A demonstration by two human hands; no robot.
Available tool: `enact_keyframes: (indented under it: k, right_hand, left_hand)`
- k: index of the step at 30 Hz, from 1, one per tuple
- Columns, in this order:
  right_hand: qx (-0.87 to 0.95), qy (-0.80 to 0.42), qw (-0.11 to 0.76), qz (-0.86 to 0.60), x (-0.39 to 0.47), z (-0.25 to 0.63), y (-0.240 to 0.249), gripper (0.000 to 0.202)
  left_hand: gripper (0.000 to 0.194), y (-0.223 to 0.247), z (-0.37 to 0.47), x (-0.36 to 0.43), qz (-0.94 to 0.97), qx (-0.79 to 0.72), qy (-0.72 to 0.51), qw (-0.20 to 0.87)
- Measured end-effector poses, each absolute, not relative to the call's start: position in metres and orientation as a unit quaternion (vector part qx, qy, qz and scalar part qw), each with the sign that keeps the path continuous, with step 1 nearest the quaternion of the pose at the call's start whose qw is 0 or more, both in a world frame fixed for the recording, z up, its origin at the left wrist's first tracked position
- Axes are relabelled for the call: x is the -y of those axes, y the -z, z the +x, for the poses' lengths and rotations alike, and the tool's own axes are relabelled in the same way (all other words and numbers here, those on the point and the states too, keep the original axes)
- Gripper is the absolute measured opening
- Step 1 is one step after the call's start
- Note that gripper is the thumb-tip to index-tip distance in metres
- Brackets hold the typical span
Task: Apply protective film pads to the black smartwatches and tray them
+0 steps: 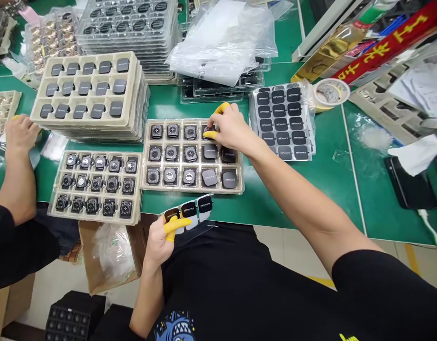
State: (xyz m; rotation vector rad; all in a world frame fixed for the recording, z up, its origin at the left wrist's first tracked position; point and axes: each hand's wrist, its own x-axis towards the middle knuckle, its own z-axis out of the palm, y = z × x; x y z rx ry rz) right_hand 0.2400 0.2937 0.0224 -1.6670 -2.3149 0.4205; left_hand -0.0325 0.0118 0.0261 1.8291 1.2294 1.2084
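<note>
My left hand (pixel 160 239), yellow cots on its fingers, is closed on a sheet of black square stickers (pixel 189 209) in front of the table edge. My right hand (pixel 228 124), also with yellow finger cots, reaches over the beige tray (pixel 193 189). Its thumb and index finger pinch a dark watch case in the top row, mostly hidden by the fingers. Several watch cases (pixel 171 152) lie in that tray with round sensor backs up. Toward the right, others carry black square covers (pixel 209 177) with pale lettering.
A second tray of watch cases (pixel 96 183) adjoins on the left. Behind it rises a tray stack (pixel 85 99). More sticker sheets (pixel 281 123), a tape roll (pixel 330 93) and a phone (pixel 410 183) lie right. A co-worker's hand (pixel 21 135) rests at far left.
</note>
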Motion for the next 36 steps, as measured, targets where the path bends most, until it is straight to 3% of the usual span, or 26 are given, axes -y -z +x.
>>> enact_keyframes:
  k: [13,20,23,27,30,33,36]
  right_hand:
    - [0.785,-0.174,0.22,-0.552,-0.312,0.244,0.004,0.041]
    - [0.766,-0.182,0.238,-0.569,-0.286,0.234,-0.018,0.027]
    - [0.738,-0.202,0.298,-0.571,-0.254,0.236,-0.044,0.031]
    - [0.697,-0.371,0.371,-0.489,-0.173,0.235,-0.083,0.016]
    - [0.643,-0.539,0.321,-0.439,-0.105,0.227,-0.09,0.022]
    - [0.564,-0.606,0.301,-0.474,-0.062,0.217,-0.077,0.03]
    - [0.518,-0.632,0.295,-0.495,-0.048,0.21,-0.065,0.04]
  left_hand:
    - [0.035,-0.021,-0.024,-0.017,0.695,-0.489,-0.441,0.289]
    - [0.032,-0.018,-0.021,-0.014,0.674,-0.497,-0.471,0.278]
    - [0.03,-0.015,-0.019,-0.011,0.669,-0.505,-0.485,0.25]
    - [0.032,-0.015,-0.012,-0.006,0.678,-0.511,-0.481,0.22]
    - [0.04,-0.02,-0.002,-0.002,0.713,-0.489,-0.458,0.206]
    - [0.055,-0.024,0.007,0.002,0.759,-0.472,-0.41,0.184]
    - [0.036,-0.023,0.012,0.005,0.789,-0.48,-0.363,0.124]
